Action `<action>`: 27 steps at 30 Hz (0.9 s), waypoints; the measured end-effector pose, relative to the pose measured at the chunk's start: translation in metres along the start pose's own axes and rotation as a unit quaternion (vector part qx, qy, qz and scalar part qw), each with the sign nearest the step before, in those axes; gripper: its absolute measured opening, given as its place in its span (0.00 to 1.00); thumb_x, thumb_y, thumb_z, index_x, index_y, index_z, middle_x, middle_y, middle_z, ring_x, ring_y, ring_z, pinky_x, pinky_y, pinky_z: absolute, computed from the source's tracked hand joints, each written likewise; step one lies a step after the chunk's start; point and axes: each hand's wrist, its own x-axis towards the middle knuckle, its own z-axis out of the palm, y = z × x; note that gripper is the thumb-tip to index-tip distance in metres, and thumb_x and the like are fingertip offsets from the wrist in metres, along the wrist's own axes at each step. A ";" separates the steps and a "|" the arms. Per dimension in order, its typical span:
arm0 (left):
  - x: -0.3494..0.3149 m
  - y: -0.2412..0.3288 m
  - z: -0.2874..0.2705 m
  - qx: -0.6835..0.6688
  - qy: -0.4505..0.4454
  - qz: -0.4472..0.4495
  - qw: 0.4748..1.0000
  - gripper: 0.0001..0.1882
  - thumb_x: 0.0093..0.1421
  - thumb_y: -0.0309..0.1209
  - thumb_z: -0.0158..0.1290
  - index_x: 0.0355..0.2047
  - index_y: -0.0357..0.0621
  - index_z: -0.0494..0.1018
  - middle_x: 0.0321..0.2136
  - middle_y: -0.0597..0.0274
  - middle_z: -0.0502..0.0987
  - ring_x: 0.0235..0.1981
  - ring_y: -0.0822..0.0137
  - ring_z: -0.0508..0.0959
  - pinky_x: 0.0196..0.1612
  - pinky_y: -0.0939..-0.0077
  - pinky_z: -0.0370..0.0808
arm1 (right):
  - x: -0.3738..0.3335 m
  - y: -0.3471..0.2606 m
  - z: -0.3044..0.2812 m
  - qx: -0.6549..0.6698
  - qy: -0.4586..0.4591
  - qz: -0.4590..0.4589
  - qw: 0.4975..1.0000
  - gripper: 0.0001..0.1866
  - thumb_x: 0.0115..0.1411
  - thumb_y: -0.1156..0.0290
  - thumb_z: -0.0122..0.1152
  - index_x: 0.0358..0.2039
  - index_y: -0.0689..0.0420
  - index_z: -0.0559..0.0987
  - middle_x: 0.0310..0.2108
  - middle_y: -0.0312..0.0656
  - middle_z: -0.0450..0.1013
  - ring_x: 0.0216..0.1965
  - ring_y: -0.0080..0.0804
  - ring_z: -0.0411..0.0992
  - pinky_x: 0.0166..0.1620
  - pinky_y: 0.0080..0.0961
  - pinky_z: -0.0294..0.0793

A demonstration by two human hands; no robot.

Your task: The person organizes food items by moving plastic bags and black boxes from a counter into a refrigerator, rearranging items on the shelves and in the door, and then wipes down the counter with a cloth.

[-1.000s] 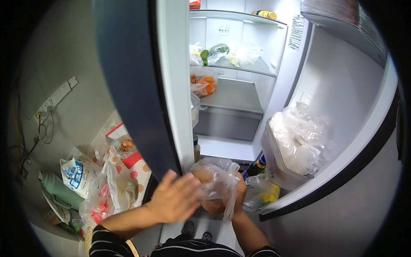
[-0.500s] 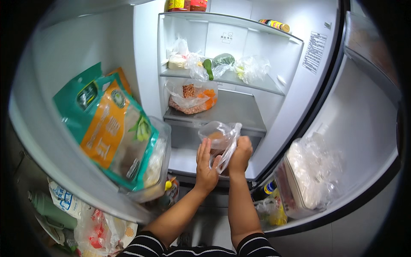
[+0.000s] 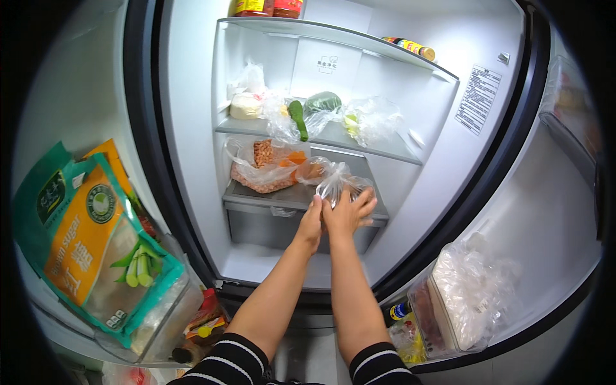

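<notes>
A clear plastic bag (image 3: 333, 181) with something brownish inside rests on the lower glass shelf (image 3: 263, 199) of an open refrigerator. Against its gathered near side, my left hand (image 3: 310, 226) is closed on the plastic. My right hand (image 3: 346, 212) lies over the bag's near right side, its outer fingers spread apart. Just left of this bag, and touching it, is another clear bag (image 3: 263, 170) holding peanuts and something orange. My hands cover part of the plastic.
Above, the middle shelf (image 3: 378, 146) carries a green cucumber-like vegetable (image 3: 298, 120) and several bagged foods. Jars (image 3: 255, 8) stand on the top shelf. The left door bin holds a teal-orange sugar pouch (image 3: 96, 244); the right door bin holds a bulky plastic bag (image 3: 471, 295).
Both hands have carried the bag from in front of the shelf onto it, beside the peanut bag. The right hand's fingers have spread. The view has shifted, showing more of the left door frame.
</notes>
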 end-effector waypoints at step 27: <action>-0.242 0.041 -0.003 0.232 0.008 0.438 0.868 0.24 0.56 0.19 0.52 0.54 0.31 0.62 0.51 0.46 0.70 0.49 0.59 0.74 0.55 0.66 0.68 | -0.180 0.159 -0.299 -0.209 0.570 -0.393 0.691 0.21 0.60 0.64 0.54 0.48 0.67 0.68 0.50 0.59 0.61 0.46 0.51 0.69 0.49 0.45 0.70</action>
